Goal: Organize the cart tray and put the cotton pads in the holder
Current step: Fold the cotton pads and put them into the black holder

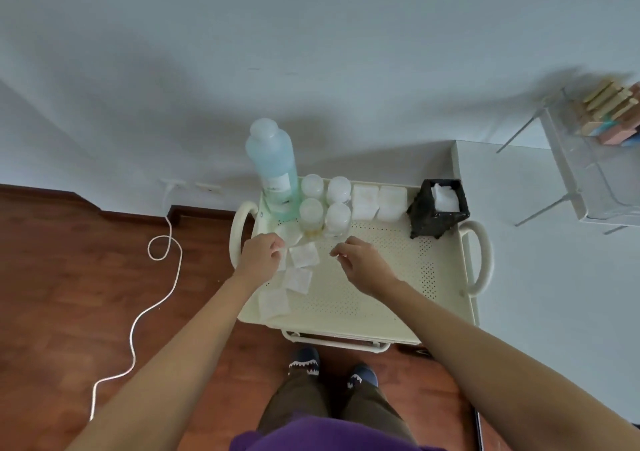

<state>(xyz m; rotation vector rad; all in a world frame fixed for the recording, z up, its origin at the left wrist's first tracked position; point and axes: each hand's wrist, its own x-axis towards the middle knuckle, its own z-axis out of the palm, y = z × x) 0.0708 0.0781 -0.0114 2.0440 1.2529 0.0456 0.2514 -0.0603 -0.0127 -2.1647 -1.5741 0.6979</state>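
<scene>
The cart tray [381,298] already has its bottle [273,166] and jars [325,204] lined up at the back, and the black holder [437,208] in the far right corner holds some pads. Several loose cotton pads [298,279] still lie at the tray's left; the left hand [259,254] pinches one, and the right hand [360,263] hovers with fingers curled, apparently empty.

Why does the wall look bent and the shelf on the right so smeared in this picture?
Head view: the wide-angle lens bows straight lines, so the wall and floor edge curve and the arms stretch toward the corners. The clear shelf at the far right edge is blurred and smeared. Light is soft and dim, leaving broad grey shadows on the wall behind the blue bottle. The tray at centre stays fairly sharp.
</scene>
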